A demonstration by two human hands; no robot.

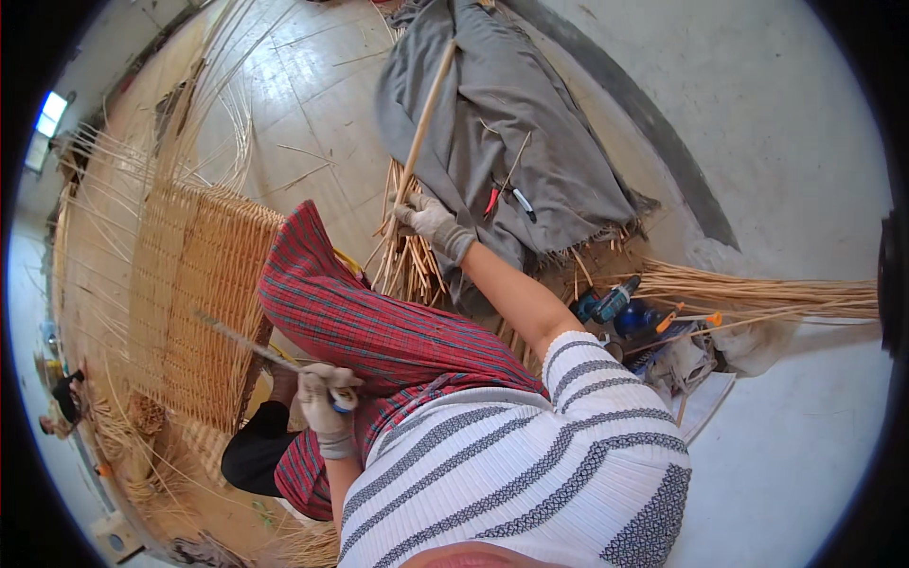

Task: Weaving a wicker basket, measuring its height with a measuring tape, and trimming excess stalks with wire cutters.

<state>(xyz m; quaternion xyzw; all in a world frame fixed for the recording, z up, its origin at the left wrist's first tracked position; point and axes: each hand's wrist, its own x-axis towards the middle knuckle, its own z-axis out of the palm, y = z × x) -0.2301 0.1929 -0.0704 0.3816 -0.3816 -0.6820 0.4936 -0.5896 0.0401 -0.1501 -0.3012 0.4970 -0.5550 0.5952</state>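
My gloved right hand (434,225) is closed around the lower part of a thick pale cane stick (429,112). The stick slants up and away over the edge of a grey cloth (559,142). Just below that hand stands a bundle of cut sticks (417,265). Near my lap, my gloved left hand (322,405) grips a tool with a long, thin grey blade (248,343) pointing up and left; its exact kind is unclear. To the left of my checked red skirt (379,317) is a woven wicker panel (204,303) with long unwoven strands.
Pliers or shears with red and white handles (492,201) lie on the cloth. At the right are a cordless drill (614,299), an orange-ended tool (668,318) and a long bundle of canes (767,290). Loose strands (308,170) litter the tiled floor.
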